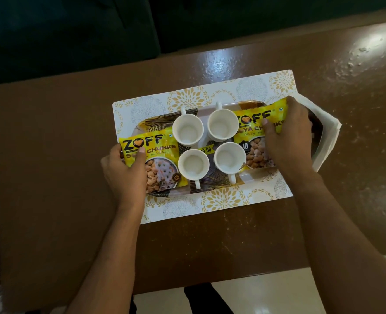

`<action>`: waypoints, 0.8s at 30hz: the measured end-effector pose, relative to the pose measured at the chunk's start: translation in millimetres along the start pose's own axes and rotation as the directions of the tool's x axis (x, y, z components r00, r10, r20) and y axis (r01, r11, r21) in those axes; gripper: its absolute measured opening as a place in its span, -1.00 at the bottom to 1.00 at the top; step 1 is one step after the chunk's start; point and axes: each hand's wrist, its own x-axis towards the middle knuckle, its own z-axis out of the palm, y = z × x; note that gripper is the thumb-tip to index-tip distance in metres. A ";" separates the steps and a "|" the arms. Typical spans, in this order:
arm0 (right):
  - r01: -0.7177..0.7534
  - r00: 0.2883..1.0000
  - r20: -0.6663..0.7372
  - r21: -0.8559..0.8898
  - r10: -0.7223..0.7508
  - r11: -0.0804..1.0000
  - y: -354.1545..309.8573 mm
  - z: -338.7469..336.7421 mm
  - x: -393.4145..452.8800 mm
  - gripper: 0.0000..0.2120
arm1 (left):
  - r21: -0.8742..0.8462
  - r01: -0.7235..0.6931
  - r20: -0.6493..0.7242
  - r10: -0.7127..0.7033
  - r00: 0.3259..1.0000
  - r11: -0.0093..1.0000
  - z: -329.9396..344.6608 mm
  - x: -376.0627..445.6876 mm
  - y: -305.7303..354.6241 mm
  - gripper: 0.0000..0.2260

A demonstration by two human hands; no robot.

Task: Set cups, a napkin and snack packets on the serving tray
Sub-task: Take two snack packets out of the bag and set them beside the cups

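Glossy brown surface (62,155) carried a patterned mat (221,200) under the serving tray (210,184); four cups (188,129) stood centred. Left hand (124,171) gripped one snack packet (162,159), right hand (289,137) pressed another packet (253,141); napkin (326,132) overhung the tray's right end.

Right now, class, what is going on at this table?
A person is loading a serving tray that sits on a patterned placemat. Four empty white cups stand in the middle. The left hand holds one yellow soya chunks packet, the right hand presses another. A folded napkin lies at the tray's right end.
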 end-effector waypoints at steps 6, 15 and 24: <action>0.105 0.994 0.013 -0.170 -0.104 0.980 3.9 9.3 -14.0 -0.43 | 0.071 -0.019 0.018 0.018 1.000 0.997 6.6 2.4 -5.2 -0.67; 0.123 0.992 0.036 -0.243 -0.118 0.962 9.7 16.9 -13.7 -0.50 | 0.118 -0.074 -0.003 0.075 0.997 0.990 11.5 8.4 4.1 -0.72; 0.169 0.978 -0.065 -0.297 -0.196 0.940 1.0 11.9 -21.8 -0.49 | 0.250 -0.294 -0.055 0.316 0.947 0.923 3.9 -15.3 15.0 -0.44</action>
